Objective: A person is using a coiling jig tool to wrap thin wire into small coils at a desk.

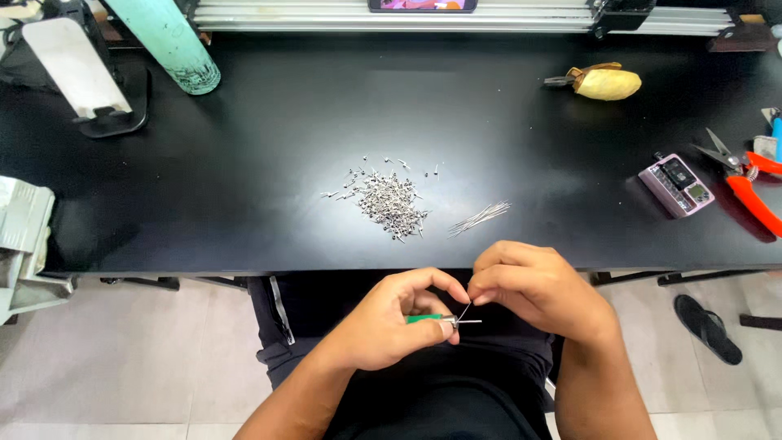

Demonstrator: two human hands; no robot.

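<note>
Spanning a pale tiled floor (pixel 122 367) — black table (pixel 244 163), scattered pins (pixel 389 202).

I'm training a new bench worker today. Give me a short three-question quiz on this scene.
1. True or false: the left hand holds a green-handled tool.
2. What does the right hand pinch? A) a thin wire B) the red cutters C) the teal bottle
3. Which lies nearer the table's front edge: the pile of small metal parts or the yellow object?

Key: 1 true; 2 A; 3 the pile of small metal parts.
</note>
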